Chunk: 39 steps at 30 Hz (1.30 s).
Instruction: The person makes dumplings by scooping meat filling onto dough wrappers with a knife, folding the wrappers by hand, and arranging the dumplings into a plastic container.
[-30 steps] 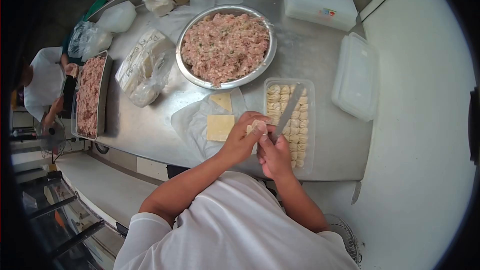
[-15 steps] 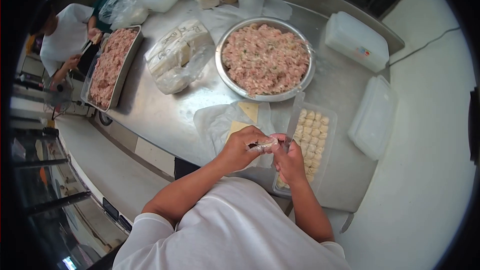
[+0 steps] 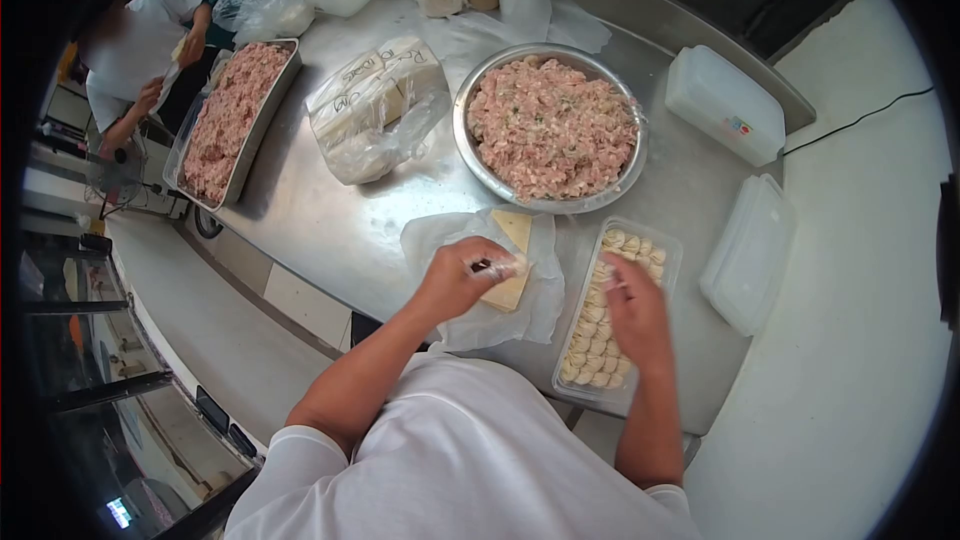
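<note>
My left hand [image 3: 463, 277] is closed in a pinch above the stacked pale-yellow dough wrappers [image 3: 512, 285]. Something whitish shows at its fingertips, too small to identify. Under the wrappers lies a crumpled translucent sheet [image 3: 425, 240]. My right hand [image 3: 637, 312] hovers over the clear plastic tray [image 3: 677, 240], fingers bent and smeared by motion. A small pale bit shows by its fingertips; whether it is held is unclear. Rows of pleated dumplings [image 3: 598, 348] fill the tray, partly hidden by that hand. Beyond it stands a steel bowl [image 3: 462, 145] heaped with ground meat filling [image 3: 555, 125].
A metal pan [image 3: 262, 125] of meat and a plastic-wrapped package [image 3: 375, 105] stand to the left. Plastic containers [image 3: 725, 100] [image 3: 750, 255] line the right side near the wall. A co-worker [image 3: 140, 60] holds something pale at the far left.
My hands have parted: the right moved right over the tray, the left stayed over the wrappers. The translucent strip by my right hand no longer shows. The view shifted slightly.
</note>
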Tool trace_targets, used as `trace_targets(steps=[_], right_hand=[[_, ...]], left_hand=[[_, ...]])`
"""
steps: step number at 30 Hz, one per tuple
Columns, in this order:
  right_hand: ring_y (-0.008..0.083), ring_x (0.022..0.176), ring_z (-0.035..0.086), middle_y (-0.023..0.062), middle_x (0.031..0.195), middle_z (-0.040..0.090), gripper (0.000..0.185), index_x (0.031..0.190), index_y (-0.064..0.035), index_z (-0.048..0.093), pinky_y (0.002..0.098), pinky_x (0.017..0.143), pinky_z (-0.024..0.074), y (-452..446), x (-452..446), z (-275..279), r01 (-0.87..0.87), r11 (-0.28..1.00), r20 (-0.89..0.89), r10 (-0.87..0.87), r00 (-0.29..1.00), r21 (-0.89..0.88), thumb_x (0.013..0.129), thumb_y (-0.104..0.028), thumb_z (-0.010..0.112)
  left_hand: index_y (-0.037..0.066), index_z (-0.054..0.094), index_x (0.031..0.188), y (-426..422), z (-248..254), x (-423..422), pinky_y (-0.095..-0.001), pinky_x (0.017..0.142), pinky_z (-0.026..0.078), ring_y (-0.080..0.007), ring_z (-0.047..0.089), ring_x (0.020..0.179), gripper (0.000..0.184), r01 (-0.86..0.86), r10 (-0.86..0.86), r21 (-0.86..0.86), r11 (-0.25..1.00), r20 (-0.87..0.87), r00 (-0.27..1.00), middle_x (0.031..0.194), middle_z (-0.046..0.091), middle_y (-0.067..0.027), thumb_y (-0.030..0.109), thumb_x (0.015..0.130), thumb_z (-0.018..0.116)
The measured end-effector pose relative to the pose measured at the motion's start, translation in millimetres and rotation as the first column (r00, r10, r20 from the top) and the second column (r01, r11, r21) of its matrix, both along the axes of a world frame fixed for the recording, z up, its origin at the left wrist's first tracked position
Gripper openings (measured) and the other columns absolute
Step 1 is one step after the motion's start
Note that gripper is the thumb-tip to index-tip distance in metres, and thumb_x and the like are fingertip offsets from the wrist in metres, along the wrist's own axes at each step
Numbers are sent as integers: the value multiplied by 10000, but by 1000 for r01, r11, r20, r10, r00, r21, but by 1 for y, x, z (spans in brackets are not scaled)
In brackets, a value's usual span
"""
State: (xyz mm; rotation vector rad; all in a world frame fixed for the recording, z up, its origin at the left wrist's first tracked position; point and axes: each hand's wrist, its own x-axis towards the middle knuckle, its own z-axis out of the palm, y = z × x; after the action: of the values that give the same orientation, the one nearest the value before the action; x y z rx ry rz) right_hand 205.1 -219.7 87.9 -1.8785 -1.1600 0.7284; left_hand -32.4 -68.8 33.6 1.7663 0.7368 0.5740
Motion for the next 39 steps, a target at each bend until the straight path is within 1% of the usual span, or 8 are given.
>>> trace_targets(steps=[3, 9, 25, 28, 30, 34, 36, 39], right_hand=[[357, 790, 636, 149, 899, 598, 291, 1189, -93, 713, 428, 735, 530, 3, 40, 43, 41, 999, 500, -42, 865, 13, 913, -71, 625], [373, 847, 667, 175, 943, 640, 172, 963, -68, 741, 474, 753, 543, 58, 80, 53, 106, 939, 824, 228, 519, -327, 888, -73, 586], [330, 897, 689, 155, 970, 679, 187, 896, -54, 777, 447, 771, 562, 105, 73, 15, 46, 916, 820, 333, 465, -398, 863, -77, 595], [322, 927, 660, 133, 974, 671, 219, 970, -57, 767, 452, 805, 537, 96, 66, 22, -117, 976, 859, 219, 462, -185, 831, -38, 599], [316, 925, 627, 114, 984, 655, 317, 1060, -60, 738, 458, 835, 508, 81, 61, 40, -319, 913, 855, -60, 515, 256, 792, 12, 585], [209, 856, 600, 100, 948, 636, 324, 1161, -21, 684, 342, 753, 504, 9, 94, -1, 222, 855, 332, -403, 853, 468, 895, 54, 515], [139, 827, 555, 61, 907, 607, 291, 1240, 2, 634, 277, 721, 481, -30, 108, -35, 494, 802, 157, -565, 810, 337, 984, 10, 496], [113, 767, 507, 19, 865, 558, 346, 1341, 10, 565, 266, 719, 466, -79, 102, -73, 548, 833, 250, -547, 799, 75, 1007, -81, 554]], left_hand=[[3, 738, 1000, 9, -7, -8, -325, 825, 540, -219, 690, 921, 151, -56, 60, -109, 992, 40, 997, 1017, 720, -120, 91, 884, 774], [16, 701, 1003, 9, -44, -19, -393, 852, 554, -308, 688, 955, 142, 202, -156, 202, 958, -223, 962, 1012, 683, -127, 45, 867, 732], [75, 670, 1125, 6, -31, -31, -426, 964, 512, -352, 596, 1156, 381, 255, -195, 399, 881, -185, 963, 1234, 617, -138, -14, 767, 762], [66, 652, 1079, 22, -20, -33, -428, 996, 500, -355, 577, 1208, 325, 198, -138, 406, 892, -173, 975, 1299, 579, -152, -9, 785, 767], [55, 623, 1009, 40, -11, -33, -415, 991, 493, -341, 595, 1181, 244, 55, -27, 413, 909, -74, 997, 1253, 606, -152, 1, 817, 764], [36, 592, 956, 91, 27, -22, -384, 975, 480, -318, 621, 1117, 158, -138, 126, 347, 927, 59, 990, 1155, 644, -157, 6, 879, 728], [32, 588, 1001, 127, 29, -11, -340, 962, 484, -249, 615, 1088, 149, -179, 137, 353, 918, 141, 981, 1143, 629, -121, 56, 923, 713], [18, 612, 1068, 177, 34, 16, -338, 943, 490, -235, 619, 1077, 163, -246, 191, 244, 938, 228, 955, 1143, 627, -123, 96, 951, 696]])
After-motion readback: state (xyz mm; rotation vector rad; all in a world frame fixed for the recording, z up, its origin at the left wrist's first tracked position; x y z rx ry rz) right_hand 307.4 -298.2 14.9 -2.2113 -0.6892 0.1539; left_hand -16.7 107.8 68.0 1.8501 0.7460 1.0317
